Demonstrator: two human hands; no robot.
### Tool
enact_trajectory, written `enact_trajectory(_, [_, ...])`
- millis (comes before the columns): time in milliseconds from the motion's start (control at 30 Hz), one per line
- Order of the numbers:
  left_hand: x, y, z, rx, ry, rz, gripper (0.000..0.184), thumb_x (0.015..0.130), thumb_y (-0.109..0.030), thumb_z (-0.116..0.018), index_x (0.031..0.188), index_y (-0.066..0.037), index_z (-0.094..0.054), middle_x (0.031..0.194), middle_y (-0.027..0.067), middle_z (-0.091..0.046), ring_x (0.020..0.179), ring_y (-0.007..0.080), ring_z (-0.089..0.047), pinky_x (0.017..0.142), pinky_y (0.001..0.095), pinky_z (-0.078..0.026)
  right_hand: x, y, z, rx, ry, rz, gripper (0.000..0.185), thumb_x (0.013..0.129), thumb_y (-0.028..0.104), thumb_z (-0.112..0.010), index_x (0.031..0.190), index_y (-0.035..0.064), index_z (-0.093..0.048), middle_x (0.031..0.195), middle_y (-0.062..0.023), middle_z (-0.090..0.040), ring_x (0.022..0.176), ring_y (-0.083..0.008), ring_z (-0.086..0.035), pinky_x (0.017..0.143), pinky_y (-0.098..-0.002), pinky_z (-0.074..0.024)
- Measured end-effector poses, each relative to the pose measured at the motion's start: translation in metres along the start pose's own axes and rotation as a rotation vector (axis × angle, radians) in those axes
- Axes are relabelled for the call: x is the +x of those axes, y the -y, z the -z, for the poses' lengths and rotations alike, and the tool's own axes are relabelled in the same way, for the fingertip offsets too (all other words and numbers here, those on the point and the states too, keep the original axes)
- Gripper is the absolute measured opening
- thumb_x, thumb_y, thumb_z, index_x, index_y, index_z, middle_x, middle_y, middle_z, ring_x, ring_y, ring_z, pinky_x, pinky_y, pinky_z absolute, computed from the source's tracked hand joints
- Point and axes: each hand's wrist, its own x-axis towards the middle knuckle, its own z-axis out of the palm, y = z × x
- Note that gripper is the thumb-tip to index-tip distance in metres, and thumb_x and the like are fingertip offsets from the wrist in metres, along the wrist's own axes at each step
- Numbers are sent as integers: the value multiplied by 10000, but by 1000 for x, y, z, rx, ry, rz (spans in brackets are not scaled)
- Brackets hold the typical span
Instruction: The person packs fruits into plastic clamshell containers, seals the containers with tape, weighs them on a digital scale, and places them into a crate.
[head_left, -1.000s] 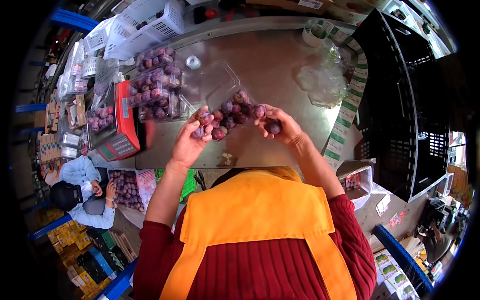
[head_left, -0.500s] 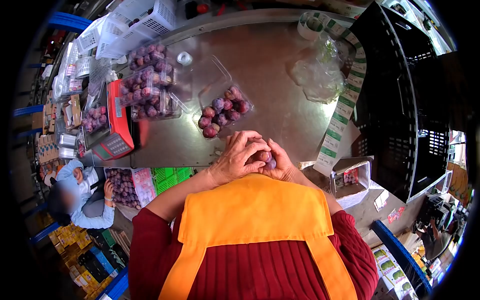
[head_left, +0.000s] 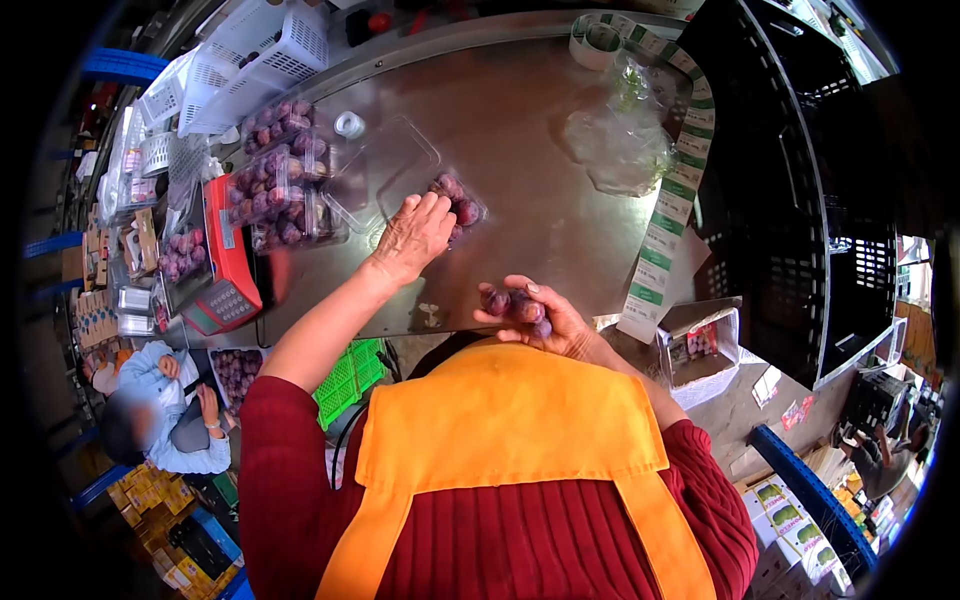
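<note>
My left hand (head_left: 415,238) is over the near-left part of an open clear plastic box (head_left: 410,145) on the metal table. Its fingers are bent down at the plums (head_left: 462,208) in the box, and whether they grip one is hidden. Nearer my body, my right hand (head_left: 553,318) is palm up, cradling several plums (head_left: 520,306). Filled clear boxes of plums (head_left: 275,188) are stacked to the left, beside a red scale (head_left: 228,265).
A roll of tape (head_left: 349,125), a clear plastic bag (head_left: 625,150) and a strip of green-white labels (head_left: 668,220) lie on the table. Black crates (head_left: 770,200) stand right. White baskets (head_left: 255,65) are at back left. A person (head_left: 165,410) sits lower left.
My hands, together near my chest half a second ago, have parted. The left has reached forward to the box; the right stays near my chest with plums now showing in its palm.
</note>
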Motion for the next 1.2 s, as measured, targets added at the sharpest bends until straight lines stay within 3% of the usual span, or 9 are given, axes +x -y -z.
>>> enact_trajectory(133, [-7,7,14,-233,-80,64,402,680,-204,-788,1024,-116,-599,1009,53,-522,997,223,-502,854,369,-366,-1,3,5,-13,10,44,275,936,229,-604,1190,125,-619,1469,-185,-415,1285,-474,-467,827,-465,-606])
enact_trajectory(267, [-27,12,25,-705,-304,271,469,634,-65,-812,1049,-56,-594,1024,88,-561,977,278,-541,843,406,-445,3,8,0,12,45,61,288,939,232,-610,1192,102,-564,1408,-198,-482,1244,-464,-514,820,-465,-603])
enact_trajectory(400, [-51,-7,26,-1607,-430,580,478,745,-14,-807,1132,-71,-532,1108,92,-591,927,194,-598,800,322,-502,12,12,-2,-1,59,90,259,934,212,-594,1168,107,-630,1440,-203,-433,1251,-472,-500,790,-455,-622])
enact_trajectory(433, [-50,-13,35,-1790,-503,535,435,885,-89,-713,1255,-87,-483,1158,112,-596,930,152,-606,782,268,-516,14,13,-4,9,59,94,263,934,213,-595,1169,99,-630,1434,-211,-438,1250,-477,-498,773,-458,-628])
enact_trajectory(533, [-54,-24,59,-2317,-529,649,431,984,-171,-582,1373,-86,-419,1179,133,-605,953,174,-616,787,274,-535,19,16,-7,-9,72,95,273,934,212,-598,1178,93,-628,1425,-223,-443,1248,-487,-494,767,-469,-628])
enact_trajectory(567, [-59,-24,54,-2351,-525,646,457,1035,-292,-473,1434,-90,-379,1179,141,-611,969,182,-619,803,280,-543,20,16,-7,-13,72,89,276,933,212,-599,1180,93,-628,1426,-226,-441,1248,-489,-493,766,-470,-628])
enact_trajectory(800, [-63,-30,65,-2614,-572,763,499,1035,-421,-434,1383,-63,-425,1018,90,-610,856,152,-586,732,255,-524,25,15,-8,-46,60,55,292,931,210,-603,1201,100,-621,1436,-237,-427,1245,-497,-492,765,-469,-628])
enact_trajectory(1133, [-55,-35,63,-2602,-383,963,393,1032,-442,-436,1122,-68,-517,920,57,-578,737,124,-527,633,237,-456,23,14,-17,-229,73,14,361,914,166,-655,1266,135,-581,1452,-153,-461,1143,-355,-613,672,-315,-574])
enact_trajectory(1200, [-54,-42,60,-2481,-314,936,363,1030,-423,-456,1094,-70,-510,912,59,-577,740,116,-527,624,229,-445,22,13,-19,-259,16,-29,399,864,96,-715,1242,126,-591,1345,-147,-552,1067,-326,-649,658,-319,-577])
